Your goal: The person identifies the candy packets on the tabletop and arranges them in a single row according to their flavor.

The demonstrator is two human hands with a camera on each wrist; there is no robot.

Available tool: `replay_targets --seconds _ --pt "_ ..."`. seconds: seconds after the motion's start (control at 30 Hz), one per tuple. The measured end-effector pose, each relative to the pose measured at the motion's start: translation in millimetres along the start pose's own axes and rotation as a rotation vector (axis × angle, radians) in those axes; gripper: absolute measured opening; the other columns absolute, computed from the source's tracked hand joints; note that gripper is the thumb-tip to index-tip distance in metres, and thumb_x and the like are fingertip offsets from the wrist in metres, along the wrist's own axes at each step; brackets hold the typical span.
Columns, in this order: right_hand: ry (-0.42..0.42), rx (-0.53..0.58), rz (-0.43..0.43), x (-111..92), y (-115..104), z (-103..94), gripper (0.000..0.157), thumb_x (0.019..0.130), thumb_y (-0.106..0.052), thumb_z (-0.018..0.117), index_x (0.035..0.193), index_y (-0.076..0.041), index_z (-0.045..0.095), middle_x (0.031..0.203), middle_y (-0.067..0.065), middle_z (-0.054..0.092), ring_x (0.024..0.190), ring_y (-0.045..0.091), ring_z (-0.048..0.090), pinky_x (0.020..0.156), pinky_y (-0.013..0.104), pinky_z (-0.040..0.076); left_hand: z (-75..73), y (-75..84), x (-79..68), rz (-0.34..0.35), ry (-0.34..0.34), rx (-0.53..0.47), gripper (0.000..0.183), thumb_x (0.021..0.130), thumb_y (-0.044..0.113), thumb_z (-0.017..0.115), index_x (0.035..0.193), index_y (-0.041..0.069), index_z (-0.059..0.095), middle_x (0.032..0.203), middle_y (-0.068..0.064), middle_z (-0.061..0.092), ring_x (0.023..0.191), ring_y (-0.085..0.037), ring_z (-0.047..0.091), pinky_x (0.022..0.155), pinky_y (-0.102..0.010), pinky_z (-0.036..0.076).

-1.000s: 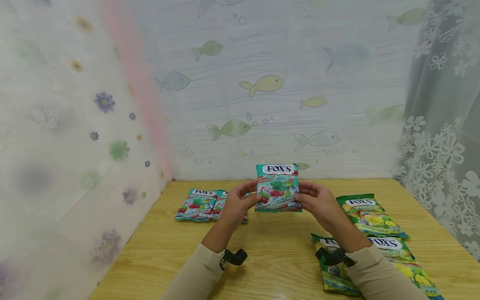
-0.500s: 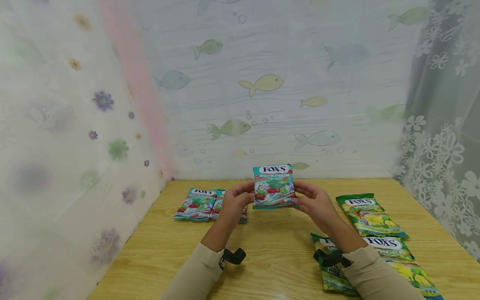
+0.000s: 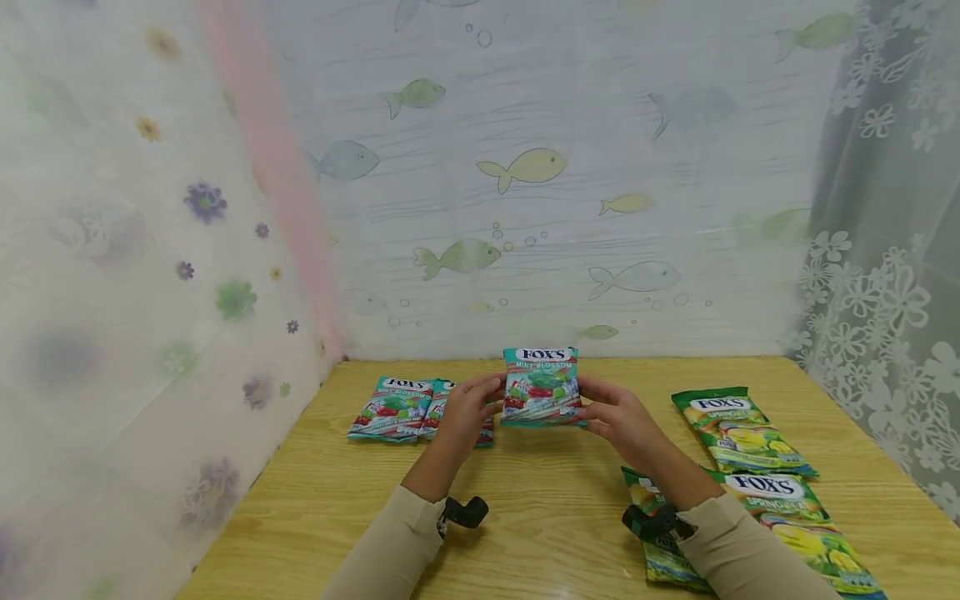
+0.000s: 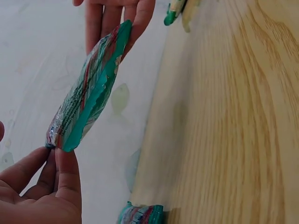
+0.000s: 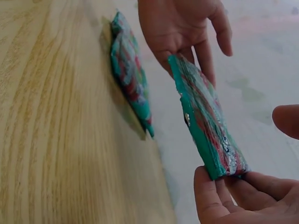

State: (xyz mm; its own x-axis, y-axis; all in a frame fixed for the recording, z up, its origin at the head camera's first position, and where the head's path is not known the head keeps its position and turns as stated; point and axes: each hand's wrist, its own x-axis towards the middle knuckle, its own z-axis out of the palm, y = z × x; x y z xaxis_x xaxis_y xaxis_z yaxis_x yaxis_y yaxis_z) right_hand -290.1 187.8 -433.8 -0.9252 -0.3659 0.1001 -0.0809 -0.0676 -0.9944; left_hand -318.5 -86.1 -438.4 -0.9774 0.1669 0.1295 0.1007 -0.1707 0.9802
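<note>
Candy bag [image 3: 542, 387] held up between two hands

Two beige sleeves [image 3: 397, 542] reach in over the wooden table [image 3: 547, 521], the right forearm crossing two green bags [image 3: 813, 533] that lie nearest. Beyond them, the left hand [image 3: 462, 417] and right hand [image 3: 628, 423] support the candy bag from its opposite sides, clear of the tabletop, label toward the person. The fingertips meet its side edges, the fingers loosely extended; both thumbs stand apart from it in the wrist views. Farther right lies another green bag [image 3: 742, 433]. Two turquoise bags [image 3: 392, 412] lie left, one partly behind the left hand. A fish-print sheet [image 3: 570, 225] hangs behind.
</note>
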Motion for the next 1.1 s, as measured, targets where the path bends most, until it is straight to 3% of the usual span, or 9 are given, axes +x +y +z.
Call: replay_targets --seconds 0.13,0.27,0.4,0.57,0.67,0.9,1.0,1.1 --pt "-0.029 -0.006 0.010 -0.4 3.1 1.6 0.064 0.104 -0.004 0.046 0.162 0.004 0.023 0.169 0.026 0.021 0.148 0.043 0.039 0.115 0.050 0.044 -4.5 -7.5 2.0 -0.008 -0.004 0.068 0.045 0.109 0.029 0.054 0.139 -0.002 0.063 0.133 -0.017 0.065 0.111 -0.017 0.065 0.103 -0.040 0.055" --pt "-0.061 0.017 0.045 -1.2 5.8 4.1 0.066 0.104 -0.007 0.046 0.163 0.005 0.018 0.170 0.025 0.016 0.150 0.045 0.033 0.120 0.060 0.034 -6.9 -12.0 3.0 -0.049 0.042 0.144 0.045 0.107 0.036 0.057 0.132 0.000 0.068 0.117 -0.012 0.070 0.099 -0.020 0.067 0.090 -0.038 0.059" --pt "-0.077 0.036 0.085 -1.3 8.8 5.8 0.069 0.103 -0.009 0.047 0.164 0.004 0.016 0.171 0.024 0.013 0.151 0.045 0.031 0.121 0.062 0.031 -7.0 -13.5 3.0 -0.109 0.075 0.190 0.044 0.105 0.040 0.058 0.120 0.001 0.072 0.100 -0.006 0.069 0.083 -0.020 0.064 0.071 -0.035 0.054" --pt "-0.092 0.035 0.119 -0.3 13.0 4.8 0.070 0.104 -0.011 0.046 0.164 0.003 0.013 0.172 0.023 0.010 0.153 0.045 0.029 0.120 0.062 0.032 -5.9 -13.4 1.3 -0.173 0.092 0.234 0.043 0.103 0.044 0.061 0.113 0.004 0.074 0.096 -0.004 0.069 0.077 -0.020 0.061 0.060 -0.033 0.050" --pt "-0.119 0.045 0.129 1.4 15.6 3.6 0.069 0.105 -0.012 0.043 0.165 0.003 0.011 0.173 0.022 0.009 0.154 0.046 0.026 0.121 0.063 0.029 -6.0 -13.2 0.3 -0.180 0.104 0.259 0.043 0.102 0.045 0.062 0.110 0.005 0.075 0.096 -0.005 0.069 0.078 -0.023 0.061 0.060 -0.034 0.049" --pt "-0.200 0.057 0.152 2.1 19.6 1.0 0.071 0.107 -0.014 0.041 0.164 0.004 0.004 0.172 0.025 0.001 0.157 0.047 0.011 0.125 0.064 0.015 -8.1 -18.6 2.5 -0.203 0.132 0.303 0.043 0.102 0.042 0.062 0.121 0.005 0.073 0.111 -0.009 0.072 0.094 -0.021 0.069 0.076 -0.035 0.056" --pt "-0.234 0.065 0.153 0.9 20.0 -0.1 0.072 0.108 -0.014 0.040 0.164 0.005 -0.002 0.172 0.025 -0.005 0.158 0.046 0.004 0.126 0.063 0.010 -8.9 -21.1 3.8 -0.213 0.120 0.303 0.042 0.103 0.041 0.061 0.121 0.004 0.072 0.108 -0.008 0.071 0.090 -0.020 0.068 0.075 -0.034 0.053" --pt "-0.263 0.071 0.149 -0.4 19.6 -1.3 0.075 0.109 -0.016 0.040 0.163 0.005 -0.007 0.171 0.025 -0.013 0.158 0.046 -0.005 0.126 0.062 0.007 -8.9 -21.6 4.3 -0.206 0.082 0.277 0.040 0.105 0.038 0.060 0.115 0.001 0.071 0.092 -0.005 0.063 0.076 -0.019 0.057 0.065 -0.032 0.044"
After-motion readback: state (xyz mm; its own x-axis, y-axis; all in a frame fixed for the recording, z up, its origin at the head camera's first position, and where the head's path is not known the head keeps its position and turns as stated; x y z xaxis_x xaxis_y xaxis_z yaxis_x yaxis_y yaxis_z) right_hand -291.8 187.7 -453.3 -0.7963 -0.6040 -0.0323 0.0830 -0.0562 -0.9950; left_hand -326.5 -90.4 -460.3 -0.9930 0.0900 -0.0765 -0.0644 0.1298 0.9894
